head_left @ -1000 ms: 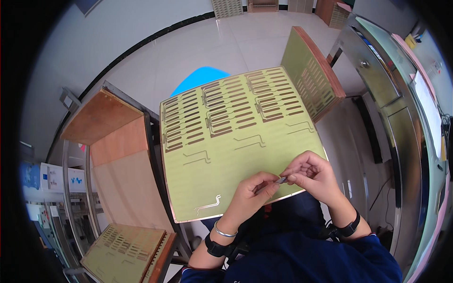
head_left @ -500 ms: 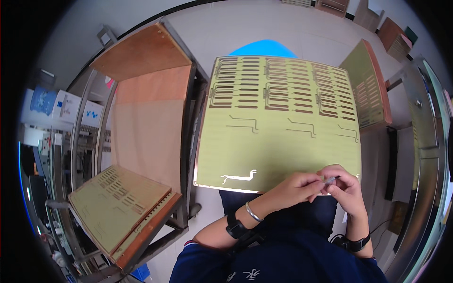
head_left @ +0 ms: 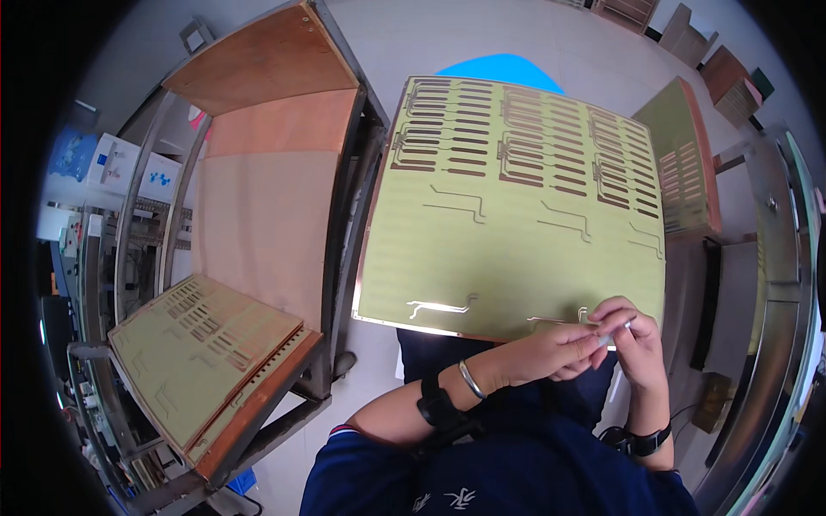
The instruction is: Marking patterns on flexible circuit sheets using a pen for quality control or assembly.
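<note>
Close together over the near right edge of a large yellow-green circuit board panel (head_left: 516, 267), my two hands pinch one small, slim, silvery-white tool (head_left: 613, 334). What kind of tool it is does not show clearly. My left hand (head_left: 559, 351) grips its lower left end with thumb and fingers. Curled around the upper right end is my right hand (head_left: 635, 342). The panel bears rows of copper-brown traces at its far side and thinner bent lines nearer me; two of the near lines shine in the light.
On the left, a metal-framed wooden rack (head_left: 267, 206) carries a stack of similar panels (head_left: 202, 361) on its lower ledge. Another panel (head_left: 684, 172) leans upright on a wooden board at the right. A metal cabinet (head_left: 774, 284) stands at far right, a blue seat (head_left: 503, 69) behind the panel.
The whole view has shifted slightly, so the panel appears higher and tilted. My hands stay together, and the small tool has turned a little between the fingers.
</note>
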Demonstrator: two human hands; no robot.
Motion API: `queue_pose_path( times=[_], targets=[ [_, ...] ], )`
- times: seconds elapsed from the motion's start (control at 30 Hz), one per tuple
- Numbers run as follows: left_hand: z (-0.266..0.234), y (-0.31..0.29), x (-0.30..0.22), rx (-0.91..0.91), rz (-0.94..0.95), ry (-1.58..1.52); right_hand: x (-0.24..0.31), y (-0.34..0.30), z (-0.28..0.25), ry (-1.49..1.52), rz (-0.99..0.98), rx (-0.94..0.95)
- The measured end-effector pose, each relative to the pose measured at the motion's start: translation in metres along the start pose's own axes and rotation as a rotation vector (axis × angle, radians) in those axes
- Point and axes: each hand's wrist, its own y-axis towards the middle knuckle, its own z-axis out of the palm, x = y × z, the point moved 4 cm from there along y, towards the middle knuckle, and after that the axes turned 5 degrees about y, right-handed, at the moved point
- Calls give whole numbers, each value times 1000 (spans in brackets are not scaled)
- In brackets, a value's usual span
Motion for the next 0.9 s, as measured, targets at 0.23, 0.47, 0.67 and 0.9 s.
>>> queue_pose_path(
  times=[0.23,0.47,0.67,0.9],
  targets=[
    [-15,6,-9,-591,334,662,-31,-6,7,251,154,-509],
    [4,1,1,62,-16,-334,-19,-2,12,429,124,102],
    [-2,6,2,-241,32,60,-35,-12,9,479,200,-125],
    [-8,0,13,-348,15,77,-36,-10,13,478,251,-40]
  ],
)
